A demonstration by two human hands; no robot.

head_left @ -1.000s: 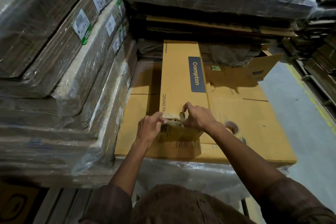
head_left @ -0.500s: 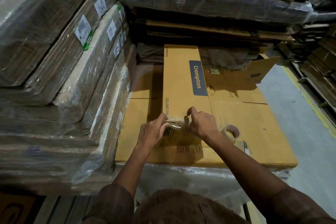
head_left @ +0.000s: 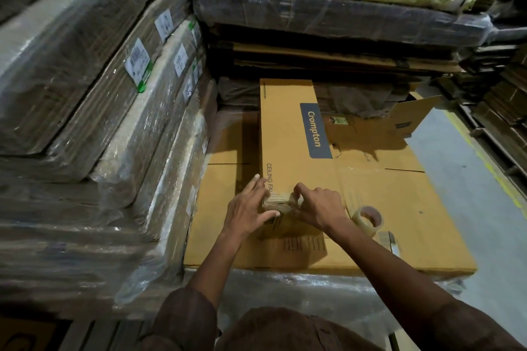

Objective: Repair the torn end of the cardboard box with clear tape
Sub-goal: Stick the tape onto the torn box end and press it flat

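Cardboard box at frame centre now has its torn near end pressed by the left hand, fingers newly flattened and apart, while the right hand still pinches the tape strip, roll lying beside it, so sealing looks underway.

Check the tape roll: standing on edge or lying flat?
Tilted on edge: the tape roll shows its open core, resting on the flat carton.

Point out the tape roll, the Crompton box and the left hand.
tape roll (head_left: pixel 368 220): head view, on its near outer rim.
Crompton box (head_left: pixel 285 134): head view, on its bare top face.
left hand (head_left: pixel 246 209): head view, on the back of the hand.
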